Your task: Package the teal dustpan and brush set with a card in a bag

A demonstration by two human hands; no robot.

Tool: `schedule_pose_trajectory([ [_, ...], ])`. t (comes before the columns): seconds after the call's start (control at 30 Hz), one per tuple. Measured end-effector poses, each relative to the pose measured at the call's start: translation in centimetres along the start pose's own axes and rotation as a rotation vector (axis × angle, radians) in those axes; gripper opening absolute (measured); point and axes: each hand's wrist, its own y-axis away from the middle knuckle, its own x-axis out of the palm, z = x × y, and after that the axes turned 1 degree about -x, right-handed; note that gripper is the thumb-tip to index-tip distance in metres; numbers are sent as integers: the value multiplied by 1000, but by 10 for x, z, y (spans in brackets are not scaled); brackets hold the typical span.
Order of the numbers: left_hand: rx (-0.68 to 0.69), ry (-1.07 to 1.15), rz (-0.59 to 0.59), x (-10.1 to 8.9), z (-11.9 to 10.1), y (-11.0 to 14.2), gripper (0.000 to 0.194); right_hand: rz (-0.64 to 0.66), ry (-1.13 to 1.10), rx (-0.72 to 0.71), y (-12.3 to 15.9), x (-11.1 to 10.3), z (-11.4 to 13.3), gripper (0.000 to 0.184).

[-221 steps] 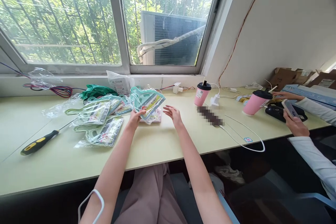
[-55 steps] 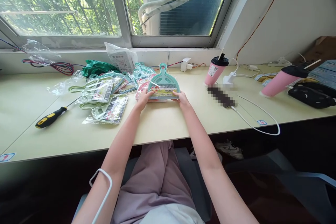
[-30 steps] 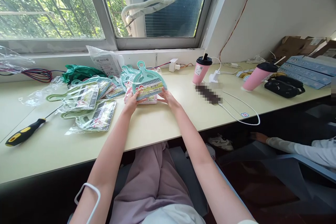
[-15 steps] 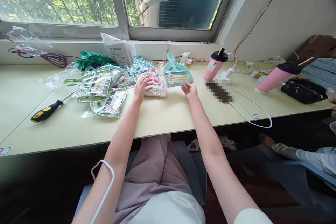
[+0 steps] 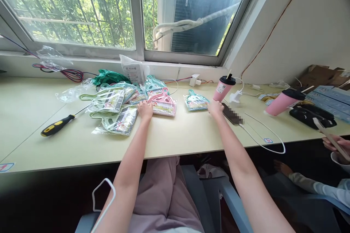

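My left hand (image 5: 145,110) rests on the table at the left edge of a bagged pink dustpan-and-brush set (image 5: 163,104); its fingers are slightly apart and do not grip it. Right of that lies a bagged teal dustpan-and-brush set (image 5: 196,101). At its right edge my right hand (image 5: 216,109) has its fingers closed on the wrapper's corner, the fingertips partly hidden. Beside my left hand, several bagged sets with green pans (image 5: 113,101) are heaped, overlapping. Another teal set (image 5: 153,83) stands behind the pink one.
A black-and-yellow screwdriver (image 5: 58,125) lies at the left. Near my right hand are a phone (image 5: 232,113) with a white cable and a pink cup (image 5: 224,88). Farther right stand a second pink cup (image 5: 284,102) and a black pouch (image 5: 313,116); another person's hand (image 5: 337,143) holds a strip-like object.
My right hand has moved right with the teal set, which went from raised to lying on the table. My left hand has slid from the pink set's front to its left edge. The view has shifted.
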Motion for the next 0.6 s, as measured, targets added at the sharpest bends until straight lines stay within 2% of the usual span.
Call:
schedule_pose_trajectory([
  [0.03,-7,-10,3,0,1,-1,28,-41,127,-81,11,9,10,20],
  [0.07,-10,-16,-8,0,2,-2,26,-9,203,-174,25,20,21,24],
  [0.13,-12,-23,-41,-1,2,-2,24,138,230,-333,54,48,41,31],
  [0.2,-8,-32,-71,-3,0,0,21,260,184,-409,80,78,55,36],
  [0.27,0,-46,-87,-6,-1,2,20,350,151,-362,94,99,62,55],
  [0.37,-1,-57,-68,-8,-2,3,19,408,-26,-216,94,110,60,79],
  [0.47,-6,-32,-41,-4,0,1,18,438,-243,-152,84,108,49,83],
  [0.6,3,79,-42,2,5,-5,13,406,-340,-186,82,111,42,86],
])
